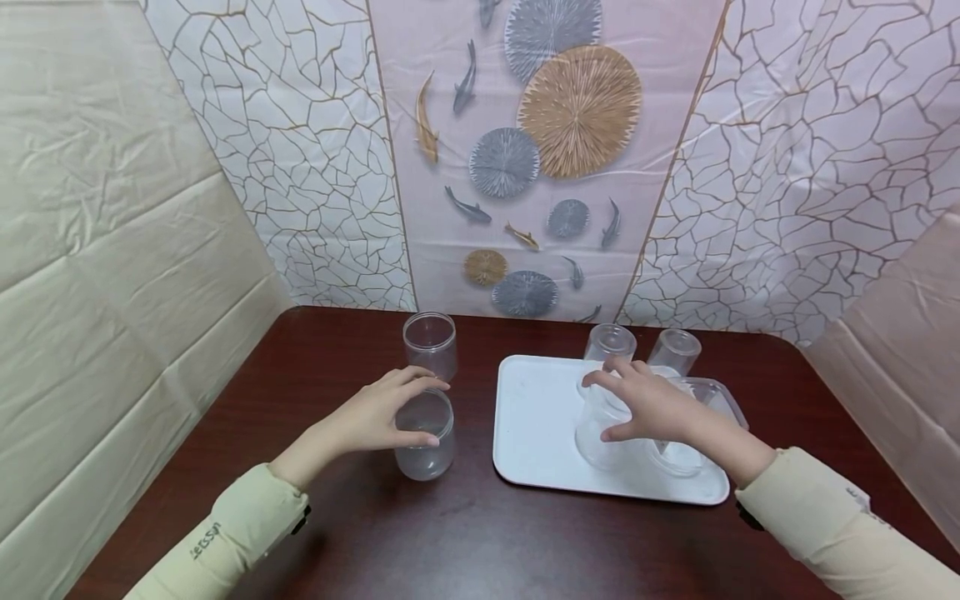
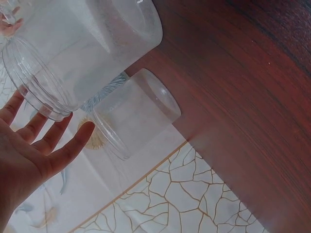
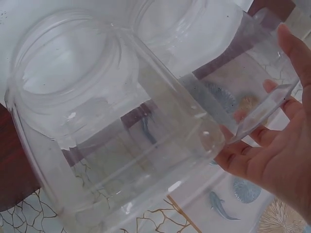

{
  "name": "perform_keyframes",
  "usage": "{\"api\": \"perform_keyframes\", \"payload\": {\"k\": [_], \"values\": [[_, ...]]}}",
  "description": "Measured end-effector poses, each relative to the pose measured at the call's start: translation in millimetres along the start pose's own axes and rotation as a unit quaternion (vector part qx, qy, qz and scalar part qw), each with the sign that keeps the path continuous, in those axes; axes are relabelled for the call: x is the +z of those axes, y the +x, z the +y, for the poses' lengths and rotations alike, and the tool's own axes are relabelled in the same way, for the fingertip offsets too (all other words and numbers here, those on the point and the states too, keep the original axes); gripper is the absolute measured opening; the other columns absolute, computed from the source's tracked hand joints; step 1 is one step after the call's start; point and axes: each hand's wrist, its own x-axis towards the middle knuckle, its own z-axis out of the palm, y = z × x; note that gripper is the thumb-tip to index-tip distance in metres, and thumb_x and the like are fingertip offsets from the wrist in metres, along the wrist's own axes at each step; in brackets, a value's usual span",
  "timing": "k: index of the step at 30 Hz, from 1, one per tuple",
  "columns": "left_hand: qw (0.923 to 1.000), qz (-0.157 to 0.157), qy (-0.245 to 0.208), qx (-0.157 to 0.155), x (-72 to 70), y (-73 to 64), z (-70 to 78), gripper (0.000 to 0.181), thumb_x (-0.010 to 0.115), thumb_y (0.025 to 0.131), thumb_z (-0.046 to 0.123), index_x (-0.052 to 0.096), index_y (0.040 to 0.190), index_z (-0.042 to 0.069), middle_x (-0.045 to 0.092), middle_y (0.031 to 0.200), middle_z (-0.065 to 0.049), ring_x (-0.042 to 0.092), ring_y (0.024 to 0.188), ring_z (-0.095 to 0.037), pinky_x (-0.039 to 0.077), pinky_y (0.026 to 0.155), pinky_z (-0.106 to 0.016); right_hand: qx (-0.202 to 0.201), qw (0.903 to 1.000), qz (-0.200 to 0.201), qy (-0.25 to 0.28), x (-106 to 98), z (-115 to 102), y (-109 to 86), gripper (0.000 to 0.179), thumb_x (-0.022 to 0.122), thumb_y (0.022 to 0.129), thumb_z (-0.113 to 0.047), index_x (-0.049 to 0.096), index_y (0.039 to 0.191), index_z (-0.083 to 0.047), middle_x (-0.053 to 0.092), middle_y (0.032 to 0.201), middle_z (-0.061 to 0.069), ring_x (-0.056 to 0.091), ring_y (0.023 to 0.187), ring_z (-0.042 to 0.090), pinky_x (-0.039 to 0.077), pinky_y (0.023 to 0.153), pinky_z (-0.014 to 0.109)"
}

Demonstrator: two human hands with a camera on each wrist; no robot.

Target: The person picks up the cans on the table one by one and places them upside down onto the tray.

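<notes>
On the left, a clear jar stands upright on the table with its mouth up. My left hand reaches over it, thumb and fingers spread around its rim. In the left wrist view, extended fingertips lie right at the threaded rim of the jar. To the right, a white tray carries clear jars standing mouth down. Over one of these jars hovers my right hand, thumb and fingers apart about its base. A squarish jar, also mouth down, fills much of the right wrist view beside that hand.
Another upright jar stands behind the left one. Two more clear jars, one here and one farther right, show at the tray's back edge. Patterned cloth hangs behind the dark red table.
</notes>
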Motion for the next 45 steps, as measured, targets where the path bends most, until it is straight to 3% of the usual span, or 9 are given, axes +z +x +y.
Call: {"api": "perform_keyframes", "payload": {"k": [7, 16, 27, 38, 45], "values": [[1.0000, -0.003, 0.006, 0.004, 1.7, 1.2, 0.7, 0.063, 0.073, 0.074, 0.052, 0.052, 0.129, 0.031, 0.050, 0.130, 0.007, 0.048, 0.119, -0.017, 0.046, 0.093, -0.045, -0.005, 1.0000, 0.003, 0.000, 3.0, 0.6, -0.8, 0.062, 0.083, 0.068, -0.030, 0.053, 0.120, -0.016, 0.049, 0.116, 0.017, 0.051, 0.092, 0.035, 0.048, 0.066, 0.045], [0.9998, -0.014, 0.015, -0.001, 4.6, 1.5, 0.2, 0.057, 0.073, 0.075, 0.050, 0.055, 0.126, 0.031, 0.051, 0.130, 0.004, 0.049, 0.119, -0.019, 0.046, 0.093, -0.045, -0.006, 1.0000, 0.002, -0.005, 1.3, 2.5, -3.5, 0.060, 0.074, 0.076, -0.040, 0.053, 0.128, -0.017, 0.050, 0.127, 0.023, 0.050, 0.106, 0.043, 0.045, 0.077, 0.061], [0.9995, -0.026, 0.014, 0.011, 2.1, 2.3, 3.4, 0.054, 0.070, 0.078, 0.051, 0.058, 0.125, 0.028, 0.052, 0.132, -0.004, 0.049, 0.118, -0.023, 0.046, 0.092, -0.049, 0.005, 0.9999, 0.012, 0.001, -10.3, 1.3, -3.2, 0.056, 0.069, 0.082, -0.040, 0.053, 0.130, -0.015, 0.050, 0.129, 0.022, 0.050, 0.111, 0.043, 0.045, 0.082, 0.061], [0.9994, -0.032, 0.014, 0.002, 4.5, 3.3, 4.2, 0.053, 0.070, 0.079, 0.049, 0.057, 0.126, 0.027, 0.051, 0.133, -0.006, 0.048, 0.121, -0.026, 0.046, 0.091, -0.052, -0.019, 0.9977, 0.064, 0.010, -18.3, 2.4, -1.0, 0.051, 0.069, 0.084, -0.030, 0.055, 0.127, -0.007, 0.054, 0.125, 0.022, 0.051, 0.112, 0.042, 0.043, 0.090, 0.057], [0.9993, -0.036, 0.014, -0.004, 4.8, 2.8, 5.9, 0.052, 0.068, 0.081, 0.049, 0.057, 0.126, 0.027, 0.050, 0.135, -0.007, 0.046, 0.123, -0.027, 0.046, 0.090, -0.053, -0.006, 0.9948, 0.095, 0.035, -22.8, 0.0, 0.6, 0.037, 0.065, 0.088, -0.023, 0.059, 0.121, -0.006, 0.058, 0.120, 0.015, 0.054, 0.112, 0.037, 0.043, 0.092, 0.054]]}}
